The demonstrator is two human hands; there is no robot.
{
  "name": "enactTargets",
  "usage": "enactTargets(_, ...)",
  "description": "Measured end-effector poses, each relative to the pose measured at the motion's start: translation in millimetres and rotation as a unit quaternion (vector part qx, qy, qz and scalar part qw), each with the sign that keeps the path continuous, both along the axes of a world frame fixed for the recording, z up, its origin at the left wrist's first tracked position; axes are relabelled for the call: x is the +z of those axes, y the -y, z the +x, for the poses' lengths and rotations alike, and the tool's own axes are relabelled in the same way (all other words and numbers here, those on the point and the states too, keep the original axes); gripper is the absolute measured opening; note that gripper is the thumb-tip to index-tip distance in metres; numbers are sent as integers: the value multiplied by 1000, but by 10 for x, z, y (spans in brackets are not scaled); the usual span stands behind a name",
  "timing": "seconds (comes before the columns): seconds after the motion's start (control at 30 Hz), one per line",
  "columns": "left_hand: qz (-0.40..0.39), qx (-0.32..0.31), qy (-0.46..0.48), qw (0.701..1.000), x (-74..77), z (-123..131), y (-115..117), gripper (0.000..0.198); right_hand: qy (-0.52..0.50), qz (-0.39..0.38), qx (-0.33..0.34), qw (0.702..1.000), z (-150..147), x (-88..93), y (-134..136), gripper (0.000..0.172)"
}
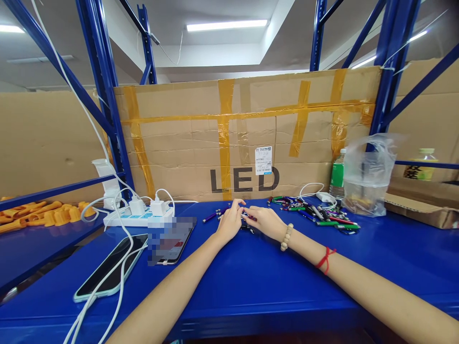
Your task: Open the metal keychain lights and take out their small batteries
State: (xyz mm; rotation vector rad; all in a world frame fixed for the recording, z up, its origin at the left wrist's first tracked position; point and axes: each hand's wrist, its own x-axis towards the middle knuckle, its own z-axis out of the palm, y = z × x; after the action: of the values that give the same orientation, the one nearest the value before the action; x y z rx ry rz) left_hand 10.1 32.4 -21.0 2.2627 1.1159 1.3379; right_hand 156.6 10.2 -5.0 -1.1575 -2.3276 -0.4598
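My left hand (pixel 231 220) and my right hand (pixel 267 221) meet over the blue shelf top, fingers bent inward. Between their fingertips is a small, slim dark-red tube with a shiny part (pixel 248 216); its exact kind is too small to make out. Both hands are closed on it, though the left fingers partly hide it. Just left of my left hand lie a few purple and blue slim tubes (pixel 214 215). Below the fingertips rest small dark pieces (pixel 247 229). A larger pile of similar coloured tubes (pixel 315 211), green, red, blue and silver, spreads to the right.
Two phones, one light-cased (pixel 111 270) and one partly blurred (pixel 179 243), lie left with white cables near a power strip (pixel 139 217). A taped cardboard sheet (pixel 179 153) closes the back. At right stand a bottle (pixel 337 174) and a plastic bag (pixel 369 181).
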Motion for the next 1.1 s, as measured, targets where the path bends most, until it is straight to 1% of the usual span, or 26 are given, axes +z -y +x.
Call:
enactTargets(0.13, -4, -4, 11, 1000, 13, 0, 15, 21, -3, 4, 0, 1000, -5, 7, 5, 19)
enactTargets(0.27, -16, -6, 29, 999, 24, 15, 27, 21, -47, 1, 23, 999, 2, -3, -16, 19)
enactTargets(0.4, -4, -22, 44, 999, 21, 44, 27, 20, -87, 0, 41, 995, 13, -15, -53, 19)
enactTargets(0.63, -29, -45, 109, 993, -19, 67, -27, 22, -143, 16, 26, 989, 71, -19, -130, 25)
enactTargets(0.9, -30, -69, 99, 992, 2, 54, -33, 21, -168, 21, 34, 985, 99, -34, -167, 28)
enactTargets(1.1, -43, -63, 88, 993, -4, 67, -40, 25, -177, 24, 37, 983, 95, -48, -182, 30)
